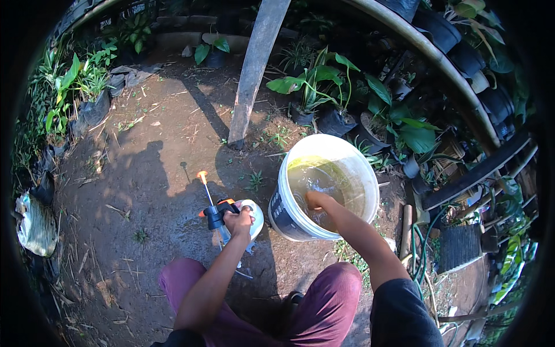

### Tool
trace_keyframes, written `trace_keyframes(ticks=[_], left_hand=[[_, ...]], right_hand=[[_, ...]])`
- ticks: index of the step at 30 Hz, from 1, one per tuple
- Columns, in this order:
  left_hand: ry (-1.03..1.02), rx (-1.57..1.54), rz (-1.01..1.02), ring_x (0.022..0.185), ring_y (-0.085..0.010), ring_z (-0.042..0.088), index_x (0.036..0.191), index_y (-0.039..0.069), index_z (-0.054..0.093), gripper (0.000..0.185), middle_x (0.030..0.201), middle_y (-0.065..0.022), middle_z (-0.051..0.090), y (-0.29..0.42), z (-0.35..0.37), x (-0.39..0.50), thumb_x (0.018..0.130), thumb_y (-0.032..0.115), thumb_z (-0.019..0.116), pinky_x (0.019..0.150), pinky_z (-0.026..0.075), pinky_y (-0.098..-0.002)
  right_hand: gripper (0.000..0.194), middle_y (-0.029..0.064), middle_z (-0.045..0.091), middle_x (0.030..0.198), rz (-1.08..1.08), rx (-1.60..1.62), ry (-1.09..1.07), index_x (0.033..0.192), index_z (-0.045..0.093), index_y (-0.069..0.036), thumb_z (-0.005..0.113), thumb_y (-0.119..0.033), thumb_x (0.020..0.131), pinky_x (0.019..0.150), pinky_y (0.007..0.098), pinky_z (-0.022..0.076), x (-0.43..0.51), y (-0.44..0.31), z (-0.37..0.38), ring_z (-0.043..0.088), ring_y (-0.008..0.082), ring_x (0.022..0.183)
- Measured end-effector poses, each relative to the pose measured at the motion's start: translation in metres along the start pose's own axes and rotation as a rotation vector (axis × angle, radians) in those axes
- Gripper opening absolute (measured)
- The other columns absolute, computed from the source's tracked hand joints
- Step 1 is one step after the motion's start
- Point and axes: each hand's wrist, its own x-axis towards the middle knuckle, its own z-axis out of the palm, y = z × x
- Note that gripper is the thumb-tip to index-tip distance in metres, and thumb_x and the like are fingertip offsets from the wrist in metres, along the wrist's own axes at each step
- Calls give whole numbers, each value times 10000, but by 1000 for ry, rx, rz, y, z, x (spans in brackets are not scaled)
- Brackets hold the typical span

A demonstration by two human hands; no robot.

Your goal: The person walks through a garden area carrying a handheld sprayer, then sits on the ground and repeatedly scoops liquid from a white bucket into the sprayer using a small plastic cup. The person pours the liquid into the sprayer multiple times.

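Observation:
A large white plastic bucket (327,145) with cloudy, yellowish water (325,173) stands on the ground in front of me. My right hand (318,201) reaches down into it at the water, its fingers partly hidden, so whether it holds something cannot be told. Left of the bucket, my left hand (239,220) grips a white container (257,220), which looks like the bottle of a pressure sprayer. Beside that hand is a black and orange sprayer pump head (213,217), its plunger rod drawn out and topped by an orange handle (202,174). How head and container join is hidden.
A wooden post (256,73) rises behind the bucket. Potted plants (334,117) line the back and right, under a curved bamboo pole (427,43). A green hose (420,251) lies at the right near a short piece of wood (406,230). A whitish sack (37,225) lies far left.

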Motion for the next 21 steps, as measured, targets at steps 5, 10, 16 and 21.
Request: trace_keyframes(ticks=[5, 10, 16, 21], left_hand=[[-97, 61, -35, 469, -128, 564, 1084, 18, 486, 295, 666, -61, 605, -5, -2, 4, 823, 18, 622, 406, 421, -246], [-71, 95, 27, 539, -151, 603, 1055, -21, 486, 264, 774, -99, 616, -15, -2, 12, 816, -20, 597, 434, 487, -274], [-85, 69, 34, 523, -159, 602, 1019, -13, 512, 244, 784, -106, 618, -19, -8, 22, 790, -33, 594, 421, 487, -272], [-29, 57, 53, 424, -126, 538, 997, 25, 530, 234, 635, -59, 591, -15, -4, 17, 783, 16, 625, 378, 420, -266]], right_hand=[[362, 237, 673, 962, -290, 74, -92, 1108, 635, -13, 531, 8, 762, 649, 388, 561, 34, -19, 47, 695, 303, 789], [425, 202, 675, 948, -374, 605, 62, 1176, 596, -9, 469, 30, 773, 610, 371, 561, 38, -10, 46, 688, 269, 770], [432, 118, 642, 891, -277, 1113, -100, 1219, 563, -19, 392, 32, 826, 501, 277, 538, -32, -45, -46, 638, 184, 596], [335, 118, 637, 1034, -195, 1265, 271, 1228, 519, 16, 429, 35, 906, 469, 247, 476, -105, -67, -113, 616, 142, 565]])
